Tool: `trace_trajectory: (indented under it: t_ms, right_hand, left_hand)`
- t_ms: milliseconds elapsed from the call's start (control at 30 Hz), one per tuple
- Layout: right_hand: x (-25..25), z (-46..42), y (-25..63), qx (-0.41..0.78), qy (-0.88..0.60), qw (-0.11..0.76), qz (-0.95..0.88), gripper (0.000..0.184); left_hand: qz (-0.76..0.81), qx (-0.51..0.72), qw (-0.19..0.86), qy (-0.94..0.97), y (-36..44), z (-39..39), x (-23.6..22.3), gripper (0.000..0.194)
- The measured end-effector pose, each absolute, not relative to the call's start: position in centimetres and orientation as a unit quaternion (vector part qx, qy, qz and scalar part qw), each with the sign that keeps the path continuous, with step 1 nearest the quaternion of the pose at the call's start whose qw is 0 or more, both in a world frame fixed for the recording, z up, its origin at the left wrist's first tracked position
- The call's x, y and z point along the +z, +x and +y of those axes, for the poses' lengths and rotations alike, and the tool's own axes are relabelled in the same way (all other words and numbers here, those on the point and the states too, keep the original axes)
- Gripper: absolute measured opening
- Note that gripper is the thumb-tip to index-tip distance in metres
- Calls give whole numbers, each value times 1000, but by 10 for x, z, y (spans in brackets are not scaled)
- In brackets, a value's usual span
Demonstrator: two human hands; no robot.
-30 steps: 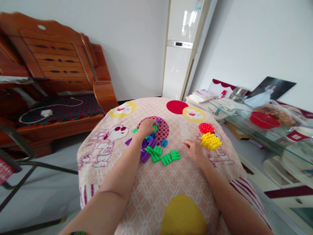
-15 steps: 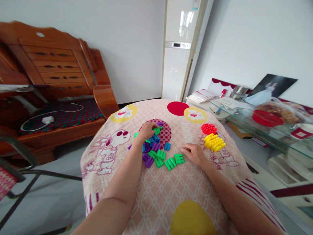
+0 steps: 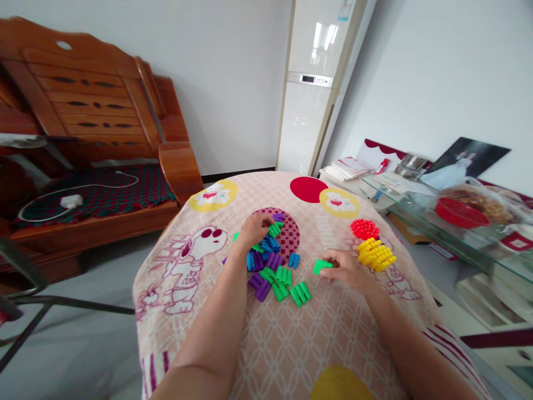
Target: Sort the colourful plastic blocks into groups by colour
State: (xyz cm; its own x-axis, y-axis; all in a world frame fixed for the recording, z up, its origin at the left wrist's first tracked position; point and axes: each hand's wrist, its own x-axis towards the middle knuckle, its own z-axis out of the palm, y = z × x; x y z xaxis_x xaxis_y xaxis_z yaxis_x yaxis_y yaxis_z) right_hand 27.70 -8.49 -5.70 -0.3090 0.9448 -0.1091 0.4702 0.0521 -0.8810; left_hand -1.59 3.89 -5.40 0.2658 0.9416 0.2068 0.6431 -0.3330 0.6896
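My left hand (image 3: 255,229) reaches into a pile of plastic building blocks. Its fingers are curled together at the near edge of a green block (image 3: 275,228), seemingly pinching it; the fingertips are partly hidden. My right hand (image 3: 343,269) grips another green block (image 3: 322,266) between thumb and fingers, close to the tablecloth. Between the hands lie more ribbed blocks: a green one (image 3: 300,293), a small blue one (image 3: 293,260) and a purple one (image 3: 274,260). Beyond the right hand sit a yellow knobbed cluster (image 3: 376,255) and a red knobbed cluster (image 3: 365,228).
A patterned cloth (image 3: 266,355) covers the round table. On the left stands a wooden bench (image 3: 91,111) with a charger (image 3: 71,201) on its seat. To the right, a glass shelf (image 3: 420,222) carries a red bowl (image 3: 462,213), papers and a photo. A tall white appliance (image 3: 306,122) stands behind.
My right hand, earlier resting with curled fingers beside the green blocks, has taken hold of one and drawn it slightly right. My left hand stays at the pile. The view shifted slightly.
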Motion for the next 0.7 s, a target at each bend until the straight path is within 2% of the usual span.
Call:
trace_trajectory:
  t_ms: [100,200,300,433,567,700]
  right_hand:
    - [-61,-58,283,447,-568,344,-599,26]
    - [-63,-24,289,344,-645,374,-571,21]
    - [-61,6,294,176,-739,324,-564,15]
    - [-56,30,299,13,-808,221,-546,21]
    - [-60,39,299,-11,-826,144,-545,29]
    - [-68,39,300,-3,-817,133,-561,28]
  left_hand:
    - [522,307,247,757,-17,40,-54,37]
    - [518,310,252,756,-17,41,-54,33]
    - [513,319,261,753,-17,42,-55,33]
    - [511,325,265,751,-17,41,-56,31]
    - [524,308,253,753,-14,37,-53,20]
    - [536,278,245,759,-9,34,-52,16]
